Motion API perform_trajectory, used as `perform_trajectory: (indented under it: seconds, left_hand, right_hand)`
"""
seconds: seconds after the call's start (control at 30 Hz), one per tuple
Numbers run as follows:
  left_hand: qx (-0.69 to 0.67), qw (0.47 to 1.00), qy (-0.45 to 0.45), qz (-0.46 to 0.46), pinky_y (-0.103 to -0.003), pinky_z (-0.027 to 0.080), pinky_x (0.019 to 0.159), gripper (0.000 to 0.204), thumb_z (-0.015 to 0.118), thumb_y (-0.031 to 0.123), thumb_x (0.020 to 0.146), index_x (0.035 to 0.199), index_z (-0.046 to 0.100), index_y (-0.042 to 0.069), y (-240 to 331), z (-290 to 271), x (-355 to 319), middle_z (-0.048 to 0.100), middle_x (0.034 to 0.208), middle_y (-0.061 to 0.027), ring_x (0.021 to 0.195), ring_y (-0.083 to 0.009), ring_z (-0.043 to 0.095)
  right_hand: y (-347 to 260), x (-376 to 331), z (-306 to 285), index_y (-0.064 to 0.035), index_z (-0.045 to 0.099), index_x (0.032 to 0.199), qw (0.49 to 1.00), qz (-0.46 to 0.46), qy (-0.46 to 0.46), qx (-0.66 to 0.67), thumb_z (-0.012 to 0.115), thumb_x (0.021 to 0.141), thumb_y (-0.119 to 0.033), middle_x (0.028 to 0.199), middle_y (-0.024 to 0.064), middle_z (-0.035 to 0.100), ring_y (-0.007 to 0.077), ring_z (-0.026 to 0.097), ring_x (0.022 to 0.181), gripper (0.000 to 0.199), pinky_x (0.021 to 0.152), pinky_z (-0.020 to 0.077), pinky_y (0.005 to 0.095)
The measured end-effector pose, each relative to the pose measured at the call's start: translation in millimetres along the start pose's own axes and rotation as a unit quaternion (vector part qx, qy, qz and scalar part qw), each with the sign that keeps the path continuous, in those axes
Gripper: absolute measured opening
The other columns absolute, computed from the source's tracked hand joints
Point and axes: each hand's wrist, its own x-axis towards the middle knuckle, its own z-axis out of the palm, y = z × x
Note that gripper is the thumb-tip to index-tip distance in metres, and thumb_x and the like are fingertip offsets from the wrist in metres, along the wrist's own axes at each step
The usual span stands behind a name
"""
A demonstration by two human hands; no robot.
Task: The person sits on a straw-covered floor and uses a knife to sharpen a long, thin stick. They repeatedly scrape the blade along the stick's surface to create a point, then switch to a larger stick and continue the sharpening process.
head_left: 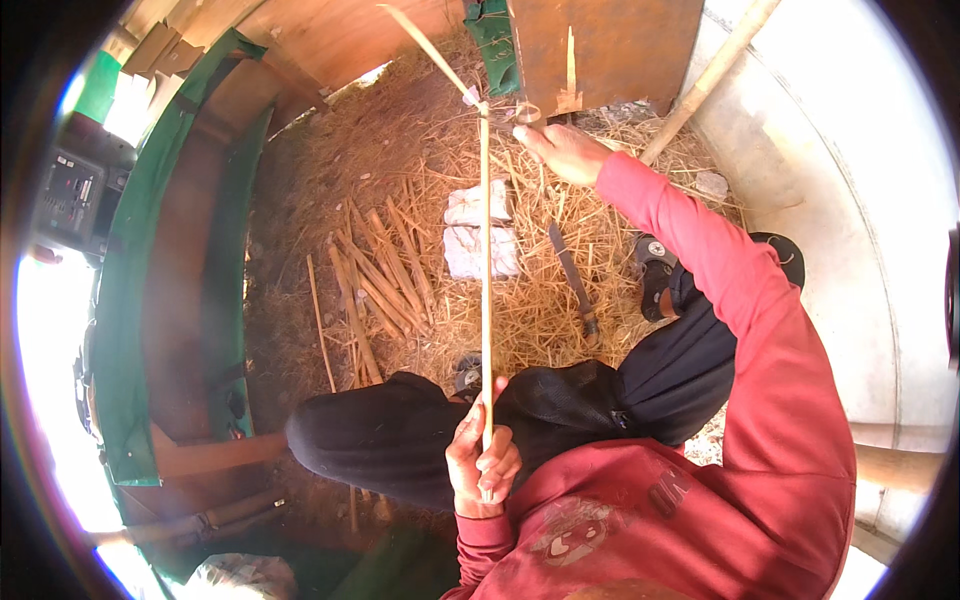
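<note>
My left hand point(480, 465) is closed round the lower end of a long, thin pale strip point(486, 260), which looks like bamboo. The strip rises almost straight up in front of me, then a narrower length slants off to the upper left from a kink. My right hand point(565, 152) reaches far forward beside that kink, its fingers closed. At its fingertips is a small curled shape, too unclear to name. Between my feet a long-bladed knife point(572, 270) lies on straw, near two whitish blocks point(480, 250).
Several split bamboo pieces point(380, 275) lie on the ground to the left. A bench-like frame with green cloth point(170, 270) stands at far left. A brown board point(605, 50) is ahead, with a pole point(710, 80) leaning beside a pale wall point(800, 180). Straw point(530, 330) covers the ground.
</note>
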Motion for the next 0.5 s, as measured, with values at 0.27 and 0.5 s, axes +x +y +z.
perform_trajectory:
  seconds: [0.27, 0.5]
  left_hand:
    - [-0.072, 0.994, -0.077, -0.015, -0.023, 0.027, 0.026, 0.048, 0.022, 0.026, 0.107, 0.148, 0.025, 0.003, 4.8, -0.8, -3.2, 0.046, 0.054, -0.0041, 0.032, -0.0099, 0.045]
    - [-0.052, 0.997, 0.009, -0.048, -0.024, 0.032, 0.027, 0.042, 0.037, 0.018, 0.103, 0.142, 0.034, 0.001, -16.4, 5.4, -11.7, 0.04, 0.049, -0.0028, 0.029, -0.0113, 0.038]
  right_hand:
    - [-19.9, -52.7, 52.8, -0.01, 0.055, 0.091, 0.87, -0.41, 0.162, -0.22, 0.045, 0.102, -0.039, 0.046, 0.0031, 0.043, 0.0199, 0.043, 0.035, 0.032, 0.036, 0.0369, 0.0388]
    - [25.8, 6.5, -2.3, -0.0055, 0.058, 0.095, 0.87, -0.13, 0.271, -0.391, 0.042, 0.101, -0.046, 0.048, 0.007, 0.049, 0.0208, 0.042, 0.033, 0.043, 0.036, 0.0414, 0.0382]
